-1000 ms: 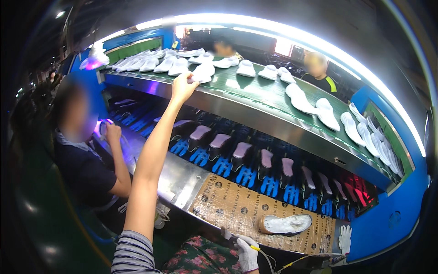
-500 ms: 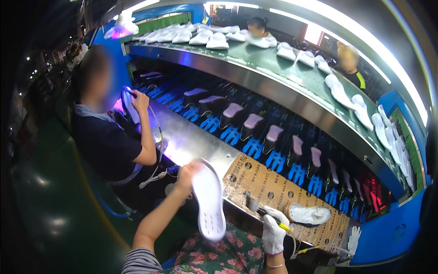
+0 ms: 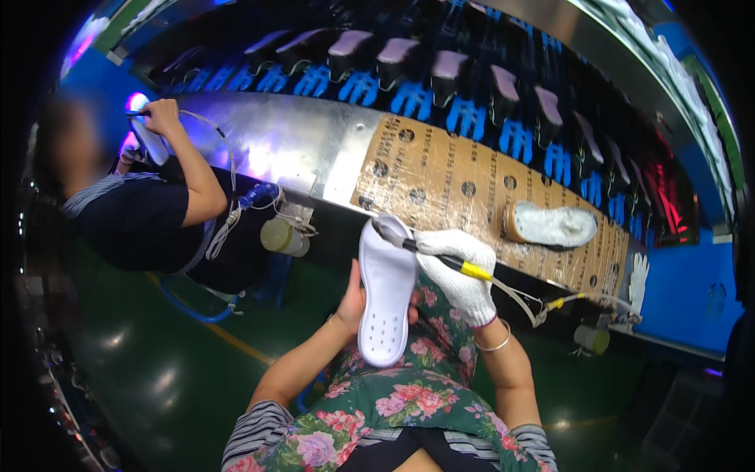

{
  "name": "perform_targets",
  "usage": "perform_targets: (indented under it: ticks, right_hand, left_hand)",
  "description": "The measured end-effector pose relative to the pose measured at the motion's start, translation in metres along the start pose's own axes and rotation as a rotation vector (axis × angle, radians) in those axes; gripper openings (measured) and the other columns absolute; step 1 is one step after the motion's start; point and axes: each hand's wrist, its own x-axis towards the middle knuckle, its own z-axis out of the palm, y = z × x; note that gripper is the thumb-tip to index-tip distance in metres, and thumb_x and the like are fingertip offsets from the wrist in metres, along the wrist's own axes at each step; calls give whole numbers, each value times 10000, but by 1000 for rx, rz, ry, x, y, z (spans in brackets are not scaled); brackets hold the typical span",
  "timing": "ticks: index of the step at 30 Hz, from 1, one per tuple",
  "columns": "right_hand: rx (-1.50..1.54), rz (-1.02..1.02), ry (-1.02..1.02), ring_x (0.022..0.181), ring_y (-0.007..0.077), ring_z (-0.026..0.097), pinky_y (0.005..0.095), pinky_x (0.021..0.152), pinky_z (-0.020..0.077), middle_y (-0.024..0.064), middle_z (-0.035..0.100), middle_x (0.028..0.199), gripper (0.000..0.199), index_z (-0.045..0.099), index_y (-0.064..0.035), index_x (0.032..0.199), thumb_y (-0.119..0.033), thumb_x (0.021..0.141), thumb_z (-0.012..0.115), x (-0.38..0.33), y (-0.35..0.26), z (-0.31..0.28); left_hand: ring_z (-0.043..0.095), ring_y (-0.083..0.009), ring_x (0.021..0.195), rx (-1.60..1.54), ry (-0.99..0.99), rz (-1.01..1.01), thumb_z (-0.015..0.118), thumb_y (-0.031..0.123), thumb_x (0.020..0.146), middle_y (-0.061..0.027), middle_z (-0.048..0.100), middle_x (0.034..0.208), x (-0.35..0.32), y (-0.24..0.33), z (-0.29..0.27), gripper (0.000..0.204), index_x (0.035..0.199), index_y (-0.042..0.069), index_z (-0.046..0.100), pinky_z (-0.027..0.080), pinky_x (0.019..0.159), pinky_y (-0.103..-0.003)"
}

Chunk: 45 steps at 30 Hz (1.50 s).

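Note:
My bare left hand (image 3: 351, 305) grips a white shoe sole (image 3: 385, 279) from beneath, thumb on its left edge and fingertips showing on its right. The sole lies tilted over my lap, its end with small slots toward me. A white knitted glove covers my right hand (image 3: 458, 271), which is closed round a dark brush (image 3: 440, 258) with a yellow band and a thin hose at its tail. At the sole's far end, the brush tip meets or hovers just over the inner face; contact is hard to make out.
Brown printed cardboard (image 3: 440, 177) covers the metal bench. A whitish, stained sole-shaped piece (image 3: 555, 226) lies on it. Behind run black racks with blue clamps (image 3: 411, 101) and pinkish shoe forms (image 3: 448, 65). At left, a co-worker (image 3: 134, 204) holds another sole. A spare glove (image 3: 638, 282) hangs right.
My head view has tilted down. The left hand has brought the sole in front of me and shifted under it; the right hand has carried the brush from the bench to the sole's far end.

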Motion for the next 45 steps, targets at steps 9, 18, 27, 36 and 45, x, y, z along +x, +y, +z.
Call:
perform_targets:
  ticks: [9, 18, 27, 36, 45]
  right_hand:
    - [-467, -492, 63, 941, 324, 769, 390, 814, 597, 136, 798, 1071, 323, 801, -72, 1052, -18, 736, 842, 25, -9, 1]
    - [-196, -386, -116, 945, 327, 764, 414, 816, 595, 128, 791, 1093, 352, 793, -85, 1070, -32, 726, 845, 2, -13, -2]
    - [-148, -514, -151, 958, 335, 764, 429, 825, 597, 124, 795, 1110, 344, 796, -96, 1073, -67, 733, 838, 2, 2, 13]
    - [-101, -448, -223, 936, 309, 763, 412, 804, 596, 114, 792, 1106, 282, 800, -100, 1055, -77, 776, 832, -8, 4, 13]
    - [-94, -546, -159, 899, 311, 760, 412, 785, 596, 104, 788, 1106, 373, 793, -107, 1066, -52, 704, 866, -15, 12, 23]
  left_hand:
    - [665, -336, 1245, 223, 306, 300, 138, 933, 933, -169, 603, 1450, 44, -3, 41, 1095, 1618, 112, 374, 556, 1057, -509]
    - [525, -288, 1449, 487, 349, 342, 120, 881, 981, -136, 500, 1591, 44, 3, 38, 1039, 1658, 119, 323, 422, 1224, -450]
    - [505, -290, 1463, 587, 291, 426, 190, 887, 979, -126, 486, 1612, 42, 29, 26, 1037, 1668, 121, 304, 402, 1235, -466]
    - [691, -288, 1139, 479, -54, 298, 193, 1011, 853, -173, 666, 1322, 59, 64, 11, 1191, 1549, 78, 445, 582, 961, -442]
    - [688, -362, 958, 212, -129, 268, 354, 1098, 676, -212, 676, 1099, 77, 74, 36, 1316, 1370, -2, 560, 606, 787, -507]
